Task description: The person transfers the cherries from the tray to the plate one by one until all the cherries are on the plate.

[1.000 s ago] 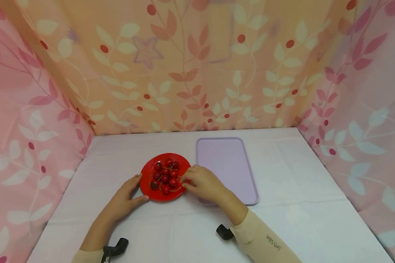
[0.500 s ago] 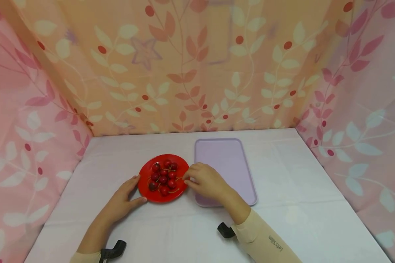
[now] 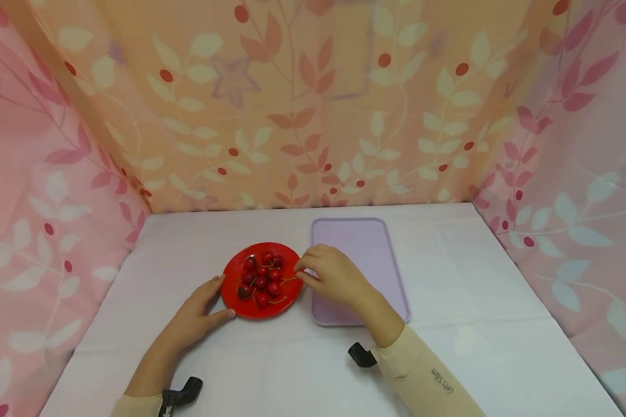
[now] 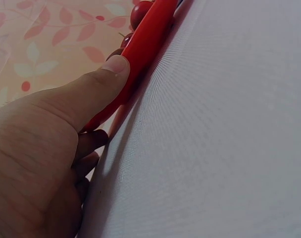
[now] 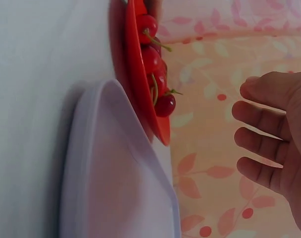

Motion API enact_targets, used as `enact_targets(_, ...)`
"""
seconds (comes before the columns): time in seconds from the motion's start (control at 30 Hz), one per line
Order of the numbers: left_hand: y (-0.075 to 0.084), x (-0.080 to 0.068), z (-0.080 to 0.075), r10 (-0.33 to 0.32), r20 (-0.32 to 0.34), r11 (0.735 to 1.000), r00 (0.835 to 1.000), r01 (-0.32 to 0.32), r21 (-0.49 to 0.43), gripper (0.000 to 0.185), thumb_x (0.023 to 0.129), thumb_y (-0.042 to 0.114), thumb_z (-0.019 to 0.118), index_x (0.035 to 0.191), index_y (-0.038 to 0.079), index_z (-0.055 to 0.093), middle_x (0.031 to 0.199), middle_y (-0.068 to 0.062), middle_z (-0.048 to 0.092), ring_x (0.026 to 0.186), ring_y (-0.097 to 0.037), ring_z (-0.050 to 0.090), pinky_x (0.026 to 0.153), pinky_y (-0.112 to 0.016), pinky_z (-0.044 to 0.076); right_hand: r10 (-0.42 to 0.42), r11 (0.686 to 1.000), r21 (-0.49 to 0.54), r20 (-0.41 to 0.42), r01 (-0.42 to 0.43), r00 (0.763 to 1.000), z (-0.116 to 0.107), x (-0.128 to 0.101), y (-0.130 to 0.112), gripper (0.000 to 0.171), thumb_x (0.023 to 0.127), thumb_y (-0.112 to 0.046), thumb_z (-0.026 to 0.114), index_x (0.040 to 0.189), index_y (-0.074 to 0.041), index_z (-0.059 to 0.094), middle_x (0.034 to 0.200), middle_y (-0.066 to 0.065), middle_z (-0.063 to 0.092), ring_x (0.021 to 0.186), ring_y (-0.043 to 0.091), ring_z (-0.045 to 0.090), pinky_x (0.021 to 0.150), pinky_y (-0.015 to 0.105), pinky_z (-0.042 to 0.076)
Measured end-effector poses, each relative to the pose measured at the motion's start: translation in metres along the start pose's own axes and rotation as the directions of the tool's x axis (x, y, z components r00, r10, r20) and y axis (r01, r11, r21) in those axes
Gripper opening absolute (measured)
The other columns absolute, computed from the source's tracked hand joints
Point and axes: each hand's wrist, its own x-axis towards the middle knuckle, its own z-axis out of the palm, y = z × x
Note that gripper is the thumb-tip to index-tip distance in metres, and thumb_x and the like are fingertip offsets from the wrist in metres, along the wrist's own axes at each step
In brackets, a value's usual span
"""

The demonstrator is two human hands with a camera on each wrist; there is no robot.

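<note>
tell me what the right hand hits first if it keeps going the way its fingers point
Probably the cherries on the red plate: the right hand points left at the plate's right edge, fingers just above it. Exact height is unclear.

Honestly it looked like a makeshift recording booth to us, not a real kitchen: we saw leaf-print curtains (image 3: 313, 104) hung on three sides around a table (image 3: 475, 324) under a plain white cloth, boxed in tight.
</note>
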Motion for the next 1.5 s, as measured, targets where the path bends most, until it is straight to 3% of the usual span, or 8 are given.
enact_targets(0.27, -0.002, -0.001, -0.001, -0.007, -0.013, 0.999, 1.000, 0.008, 0.038, 0.091, 0.085, 0.050, 0.081, 0.158, 0.012, 0.041, 0.161, -0.019, 0.039, 0.149, -0.044, 0.034, 0.115, -0.069, 0.031, 0.090, 0.994, -0.058, -0.111, -0.097, 0.990, -0.016, -0.019, 0.010, 0.008, 0.092, -0.017, 0.076, 0.099, -0.020, 0.078, 0.097, -0.008, 0.073, 0.097, 0.015, 0.066, 0.089, 0.033, 0.056)
enact_targets(0.5, 0.000, 0.001, -0.002, -0.001, -0.022, 0.999, 1.000, 0.001, 0.034, 0.090, 0.084, 0.050, 0.081, 0.156, 0.011, 0.044, 0.159, -0.020, 0.042, 0.147, -0.045, 0.036, 0.115, -0.070, 0.031, 0.124, 0.991, -0.018, -0.193, -0.130, 0.973, -0.030, -0.049, 0.032, 0.007, 0.091, -0.014, 0.076, 0.098, -0.016, 0.077, 0.096, -0.006, 0.071, 0.098, 0.017, 0.066, 0.092, 0.037, 0.056)
enact_targets(0.93, 0.001, -0.001, -0.003, 0.003, -0.043, 1.000, 0.999, -0.003, 0.003, 0.087, 0.085, 0.048, 0.081, 0.155, 0.011, 0.046, 0.157, -0.015, 0.047, 0.146, -0.042, 0.040, 0.115, -0.067, 0.034, 0.240, 0.969, 0.004, -0.235, -0.246, 0.942, -0.045, -0.108, 0.069, 0.007, 0.090, -0.015, 0.077, 0.097, -0.016, 0.076, 0.103, -0.007, 0.070, 0.104, 0.017, 0.064, 0.092, 0.040, 0.054)
enact_targets(1.2, 0.003, -0.001, -0.004, 0.005, -0.046, 1.000, 0.999, -0.004, 0.014, 0.083, 0.086, 0.048, 0.080, 0.153, 0.012, 0.048, 0.156, -0.015, 0.049, 0.145, -0.042, 0.041, 0.114, -0.067, 0.035, 0.220, 0.971, -0.037, -0.242, -0.236, 0.945, -0.062, -0.148, 0.088, 0.015, 0.087, -0.009, 0.079, 0.097, -0.020, 0.075, 0.103, -0.008, 0.070, 0.106, 0.018, 0.062, 0.092, 0.039, 0.050)
enact_targets(1.33, 0.003, -0.002, -0.007, 0.010, -0.052, 1.000, 0.999, -0.009, 0.020, 0.080, 0.087, 0.046, 0.080, 0.153, 0.011, 0.049, 0.154, -0.017, 0.050, 0.144, -0.043, 0.042, 0.113, -0.067, 0.036, 0.236, 0.965, -0.052, -0.250, -0.256, 0.939, -0.069, -0.165, 0.094, 0.019, 0.086, -0.009, 0.081, 0.098, -0.021, 0.074, 0.104, -0.008, 0.070, 0.107, 0.017, 0.062, 0.095, 0.033, 0.047)
enact_targets(1.5, 0.004, -0.004, -0.008, 0.016, -0.060, 1.000, 0.998, -0.014, 0.022, 0.078, 0.089, 0.044, 0.079, 0.152, 0.009, 0.050, 0.153, -0.018, 0.052, 0.143, -0.044, 0.044, 0.113, -0.067, 0.036, 0.303, 0.949, -0.006, -0.266, -0.316, 0.915, -0.075, -0.182, 0.101, 0.022, 0.086, -0.007, 0.081, 0.102, -0.021, 0.074, 0.109, -0.006, 0.069, 0.109, 0.017, 0.060, 0.101, 0.012, 0.038)
